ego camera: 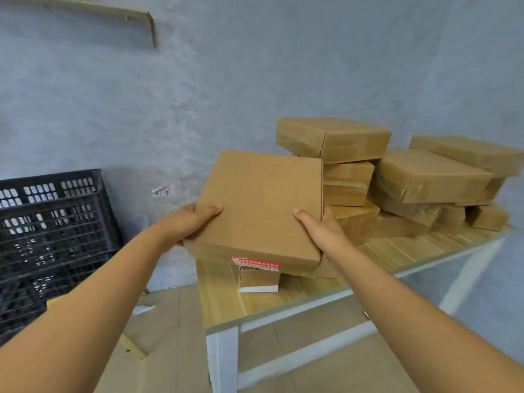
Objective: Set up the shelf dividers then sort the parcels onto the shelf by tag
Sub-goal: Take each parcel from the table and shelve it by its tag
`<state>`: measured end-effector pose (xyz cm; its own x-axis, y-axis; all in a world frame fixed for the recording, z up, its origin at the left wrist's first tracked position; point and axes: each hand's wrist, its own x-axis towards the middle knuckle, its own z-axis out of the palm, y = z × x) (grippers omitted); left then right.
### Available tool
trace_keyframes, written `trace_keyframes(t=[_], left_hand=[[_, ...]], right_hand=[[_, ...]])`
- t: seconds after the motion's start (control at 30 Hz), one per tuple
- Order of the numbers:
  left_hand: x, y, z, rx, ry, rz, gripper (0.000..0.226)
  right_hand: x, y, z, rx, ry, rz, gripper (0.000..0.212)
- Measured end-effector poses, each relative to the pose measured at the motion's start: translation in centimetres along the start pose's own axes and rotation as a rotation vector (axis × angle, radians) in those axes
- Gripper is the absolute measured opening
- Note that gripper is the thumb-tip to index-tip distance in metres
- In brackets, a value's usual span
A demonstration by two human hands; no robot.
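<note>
A flat brown cardboard parcel [261, 205] is held tilted above the left end of the wooden table [224, 304]. My left hand [187, 219] grips its left edge and my right hand [320, 225] grips its right edge, thumbs on top. A red and white tag [256, 263] shows on its near edge. Under it lies a small parcel with a white edge [259, 280]. A pile of taped brown parcels [402, 177] covers the table's back right.
Black plastic crates [48, 236] are stacked at the left against the grey wall. A small handwritten paper label [162, 191] sticks to the wall. A wooden shelf edge [122, 15] shows at the top left. Flattened cardboard [167, 321] covers the floor.
</note>
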<state>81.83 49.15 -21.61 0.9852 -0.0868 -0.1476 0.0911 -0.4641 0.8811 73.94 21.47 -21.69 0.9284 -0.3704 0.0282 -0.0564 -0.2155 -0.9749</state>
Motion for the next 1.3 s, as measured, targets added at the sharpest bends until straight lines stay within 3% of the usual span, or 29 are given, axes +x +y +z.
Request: trace_keyframes(t=[0.17, 0.27, 0.5, 0.63, 0.93, 1.3], left_hand=[[-1.7, 1.4, -1.2, -0.133, 0.038, 0.149, 0.047], [-2.7, 2.1, -1.9, -0.291, 0.051, 0.162, 0.053], [-4.2, 3.0, -2.0, -0.353, 0.004, 0.328, 0.057], [-5.0, 4.6, 0.1, -0.395, -0.031, 0.41, 0.031], [-9.2, 10.7, 9.2, -0.397, -0.126, 0.527, 0.051], [-20.0, 17.6, 26.3, -0.355, -0.331, 0.57, 0.042]], right_hand=[[-2.2, -1.9, 0.3, 0.055, 0.092, -0.145, 0.069], [-3.6, -2.9, 0.2, 0.069, 0.123, -0.199, 0.076], [-6.2, -4.0, -0.8, 0.028, 0.193, -0.252, 0.082], [-7.8, -3.8, -3.2, -0.02, 0.276, -0.28, 0.076], [-12.5, -3.2, -14.1, -0.01, 0.438, -0.314, 0.073], [-21.6, 1.7, -32.8, -0.024, 0.599, -0.258, 0.07]])
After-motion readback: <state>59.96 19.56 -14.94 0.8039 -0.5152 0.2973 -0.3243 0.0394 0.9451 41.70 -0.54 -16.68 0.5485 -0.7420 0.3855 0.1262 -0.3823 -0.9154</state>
